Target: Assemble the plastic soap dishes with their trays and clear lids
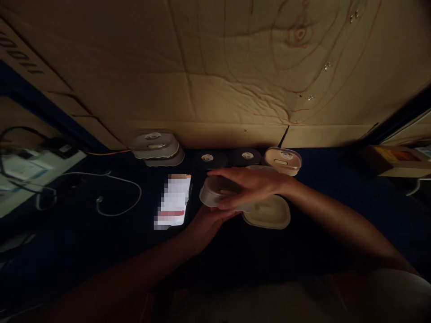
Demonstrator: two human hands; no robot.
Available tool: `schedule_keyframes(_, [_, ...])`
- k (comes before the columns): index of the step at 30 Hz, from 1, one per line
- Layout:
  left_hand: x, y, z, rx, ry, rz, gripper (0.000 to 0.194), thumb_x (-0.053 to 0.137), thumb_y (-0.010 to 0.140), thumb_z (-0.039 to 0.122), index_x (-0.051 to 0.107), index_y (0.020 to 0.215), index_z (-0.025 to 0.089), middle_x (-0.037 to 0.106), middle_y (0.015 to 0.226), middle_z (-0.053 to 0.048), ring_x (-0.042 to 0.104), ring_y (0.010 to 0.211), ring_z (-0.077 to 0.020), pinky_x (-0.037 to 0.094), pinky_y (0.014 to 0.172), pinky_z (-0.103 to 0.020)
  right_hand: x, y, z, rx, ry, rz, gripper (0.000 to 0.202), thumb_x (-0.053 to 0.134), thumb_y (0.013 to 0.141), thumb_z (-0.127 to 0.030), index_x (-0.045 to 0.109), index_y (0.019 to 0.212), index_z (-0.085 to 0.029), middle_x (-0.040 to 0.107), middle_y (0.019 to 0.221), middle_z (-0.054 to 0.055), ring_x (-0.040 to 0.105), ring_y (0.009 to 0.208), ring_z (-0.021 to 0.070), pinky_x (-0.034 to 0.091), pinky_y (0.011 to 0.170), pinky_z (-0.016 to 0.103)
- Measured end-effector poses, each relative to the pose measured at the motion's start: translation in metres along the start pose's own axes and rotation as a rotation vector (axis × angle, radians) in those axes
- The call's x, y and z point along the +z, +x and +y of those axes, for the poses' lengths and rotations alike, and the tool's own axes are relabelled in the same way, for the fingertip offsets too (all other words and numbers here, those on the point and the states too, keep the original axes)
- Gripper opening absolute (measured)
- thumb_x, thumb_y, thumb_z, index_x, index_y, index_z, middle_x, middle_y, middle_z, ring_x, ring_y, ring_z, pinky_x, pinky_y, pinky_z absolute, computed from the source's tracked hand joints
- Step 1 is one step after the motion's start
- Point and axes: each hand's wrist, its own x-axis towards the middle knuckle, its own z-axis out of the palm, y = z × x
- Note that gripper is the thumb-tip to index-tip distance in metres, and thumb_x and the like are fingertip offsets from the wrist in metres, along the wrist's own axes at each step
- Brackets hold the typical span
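Note:
Between my two hands is a small rounded plastic container (208, 194) with a translucent cover, held above the dark tabletop. My right hand (257, 183) lies over its top and right side, fingers reaching to the left and closed on it. From below and the near side, my left hand (210, 224) grips the same container; some of its fingers are hidden underneath. Just right of the hands rests a cream-coloured oval lid or shallow tray (271, 214); which of the two I cannot tell. A lit phone (173, 202) lies left of the container.
Along the back stand grey stacked containers (158, 146), two dark containers (210, 158) with round stickers, and a beige container (283, 160). A white cable (139, 193) curls at left. Behind rises a cardboard panel (218, 98). A cardboard box (397, 159) sits at right.

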Motion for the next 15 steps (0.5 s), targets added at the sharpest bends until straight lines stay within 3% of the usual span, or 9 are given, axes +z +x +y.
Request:
schedule_keyframes(5, [0.001,0.002,0.005,0.011,-0.022,-0.003,0.062,0.091,0.076,0.024,0.070,0.134,0.025,0.079,0.125,-0.008,0.069,0.125,-0.0305,0.054,0.109,-0.047,-0.005,0.006,0.005,0.002,0.238,0.026,0.067,0.073,0.093,-0.055,0.054,0.150,-0.027,0.065,0.148,0.007,0.064,0.133,0.0277,0.052,0.113,0.044])
schedule_keyframes(10, [0.001,-0.003,0.006,-0.005,-0.003,-0.047,0.048,0.092,0.075,0.027,0.076,0.120,0.019,0.081,0.117,-0.009,0.072,0.119,-0.0307,0.051,0.112,-0.048,-0.015,0.014,0.021,0.044,0.346,0.224,0.057,0.067,0.097,-0.057,0.056,0.146,-0.029,0.063,0.150,0.005,0.059,0.139,0.0268,0.049,0.117,0.047])
schedule_keyframes(13, [-0.003,-0.012,0.000,-0.117,0.104,-0.174,0.053,0.098,0.065,0.031,0.078,0.113,0.020,0.082,0.111,-0.008,0.075,0.109,-0.0292,0.055,0.103,-0.045,-0.011,0.022,0.024,0.047,0.261,0.261,0.062,0.072,0.093,-0.056,0.056,0.146,-0.027,0.061,0.153,0.007,0.057,0.141,0.0287,0.044,0.122,0.050])
schedule_keyframes(15, [-0.006,-0.017,-0.002,-0.237,0.210,-0.349,0.059,0.100,0.062,0.032,0.078,0.116,0.021,0.081,0.111,-0.007,0.074,0.105,-0.0277,0.057,0.097,-0.043,-0.004,0.029,0.022,-0.005,0.195,0.210,0.065,0.077,0.090,-0.053,0.056,0.146,-0.025,0.059,0.155,0.009,0.055,0.144,0.0292,0.041,0.124,0.049])
